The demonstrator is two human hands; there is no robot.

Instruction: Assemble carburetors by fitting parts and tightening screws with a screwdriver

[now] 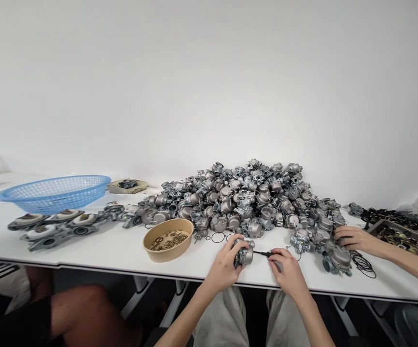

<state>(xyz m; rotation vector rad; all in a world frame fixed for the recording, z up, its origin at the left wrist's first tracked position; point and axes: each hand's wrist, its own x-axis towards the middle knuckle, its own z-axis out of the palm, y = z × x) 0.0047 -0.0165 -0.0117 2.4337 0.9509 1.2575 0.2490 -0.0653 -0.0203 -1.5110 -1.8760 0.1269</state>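
Head view: a smooth white table (120,248) runs along a plain pale wall (209,82). A heap (230,193) of dull grey metal carburetors, rounded and knobbly, rises on it; to its left are a tan tub (171,255) of small brassy screws (173,240) and a blue lattice basket (55,196). At the table's near edge, the left hand (227,262) clamps its fingers around one carburetor (245,254); the right hand (286,272) pinches a black screwdriver (265,254), shaft towards the carburetor's right side.
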